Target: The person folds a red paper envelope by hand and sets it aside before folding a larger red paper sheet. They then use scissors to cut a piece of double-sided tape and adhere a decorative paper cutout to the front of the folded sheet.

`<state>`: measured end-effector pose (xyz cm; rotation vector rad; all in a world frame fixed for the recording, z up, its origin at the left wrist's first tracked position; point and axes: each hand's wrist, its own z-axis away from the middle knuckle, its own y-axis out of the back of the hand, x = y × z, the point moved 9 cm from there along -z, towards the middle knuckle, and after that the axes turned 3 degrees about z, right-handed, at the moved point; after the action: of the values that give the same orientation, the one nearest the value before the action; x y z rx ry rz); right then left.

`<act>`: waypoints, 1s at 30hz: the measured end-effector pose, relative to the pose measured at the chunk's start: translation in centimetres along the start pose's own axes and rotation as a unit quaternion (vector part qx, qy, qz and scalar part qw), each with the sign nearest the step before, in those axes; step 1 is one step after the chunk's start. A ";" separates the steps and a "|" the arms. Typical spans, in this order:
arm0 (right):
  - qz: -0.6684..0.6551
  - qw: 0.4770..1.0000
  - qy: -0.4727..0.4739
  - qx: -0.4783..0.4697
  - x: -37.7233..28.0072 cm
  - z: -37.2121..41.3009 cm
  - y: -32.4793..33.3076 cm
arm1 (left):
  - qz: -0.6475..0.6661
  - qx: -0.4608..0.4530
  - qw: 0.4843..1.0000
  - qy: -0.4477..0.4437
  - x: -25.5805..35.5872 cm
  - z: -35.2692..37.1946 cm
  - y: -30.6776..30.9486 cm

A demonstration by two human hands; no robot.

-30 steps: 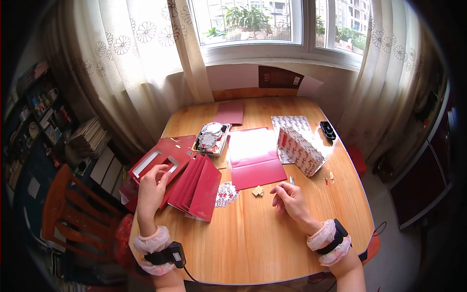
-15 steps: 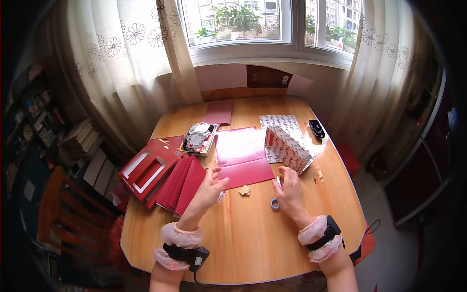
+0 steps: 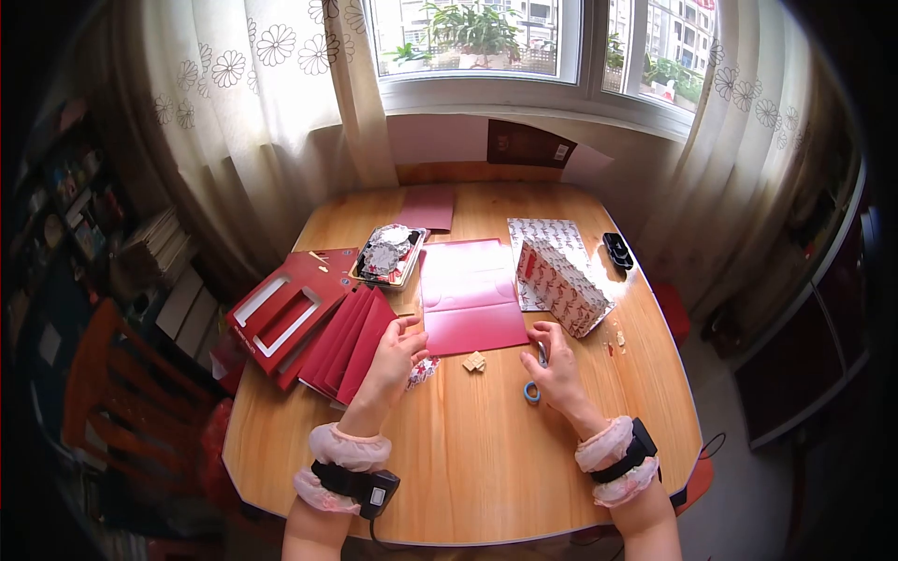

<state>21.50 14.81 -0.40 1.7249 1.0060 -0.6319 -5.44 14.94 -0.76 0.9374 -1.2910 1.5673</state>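
My left hand (image 3: 395, 363) hovers above the table at the lower left corner of a red card sheet (image 3: 472, 301), fingers spread and holding nothing. By the sheet's lower right corner, my right hand (image 3: 558, 372) is curled around blue-handled scissors (image 3: 532, 392). A bit of metal blade shows between its thumb and fingers, and the palm hides the middle. Small beige foam squares (image 3: 474, 362) lie between the hands, just below the sheet. A patterned paper cutout (image 3: 423, 373) is partly tucked behind my left hand. Folded red card pieces (image 3: 351, 341) fan out left of it.
A tray of paper cutouts (image 3: 391, 254) stands at the back left, beside a red box with cut-out windows (image 3: 281, 313). To the right are a folded patterned card (image 3: 564, 290), a flat patterned sheet (image 3: 531, 245), a black object (image 3: 616, 251) and small scraps (image 3: 619, 338).
The view has shifted slightly. My left hand's fingers have moved a little closer together and upward. The right hand stays almost in place at the scissors.
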 end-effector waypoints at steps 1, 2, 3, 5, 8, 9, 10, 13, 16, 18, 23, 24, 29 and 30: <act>-0.021 1.000 -0.003 -0.003 0.1 0.0 -0.1 | 0.001 0.001 1.000 0.000 0.1 0.0 0.0; -0.021 1.000 -0.003 -0.004 0.0 0.0 -0.1 | 0.012 -0.002 1.000 0.005 0.1 0.1 -0.1; -0.064 0.998 -0.017 -0.006 0.1 0.0 -0.1 | 0.022 -0.006 1.000 0.010 0.1 0.1 -0.1; -0.107 0.994 -0.031 -0.007 0.1 -0.1 0.0 | 0.025 -0.004 1.000 0.008 -0.1 -0.1 0.2; -0.203 0.977 -0.070 0.002 0.5 -0.2 0.1 | 0.024 -0.006 1.000 0.004 -0.1 -0.3 0.4; -0.223 0.972 -0.072 -0.001 0.3 -0.3 0.1 | 0.020 -0.009 1.000 0.001 -0.1 -0.3 0.4; -0.242 0.967 -0.073 -0.005 0.2 -0.3 0.1 | 0.020 -0.009 1.000 0.001 -0.2 -0.5 0.5; -0.293 0.953 -0.076 -0.011 -0.2 -0.3 -0.1 | -0.007 -0.009 1.000 -0.014 -0.2 -0.7 0.6; -0.301 0.952 -0.059 -0.015 -0.8 -0.3 0.1 | 0.014 -0.011 0.999 -0.039 0.1 -0.4 -0.1; -0.312 0.948 -0.053 -0.018 -0.8 -0.4 0.0 | 0.070 0.001 0.997 -0.036 0.1 0.1 -0.4; -0.331 0.942 -0.048 -0.031 -1.1 -0.4 -0.1 | 0.057 -0.005 0.998 -0.021 -1.3 -0.6 -0.2; -0.324 0.944 -0.051 -0.031 -1.1 -0.4 -0.1 | 0.038 -0.006 0.999 -0.031 -1.5 -0.8 0.0; -0.319 0.945 -0.069 -0.020 -0.4 -0.5 0.1 | 0.002 -0.016 0.998 -0.055 -1.6 -1.0 0.2; -0.315 0.947 -0.069 0.003 0.4 -0.7 0.2 | 0.001 -0.014 0.998 -0.056 -1.5 -0.8 0.1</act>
<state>21.85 15.54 -0.36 1.3239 1.4626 -1.1430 -5.06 15.51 -2.29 1.0187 -1.3889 1.5123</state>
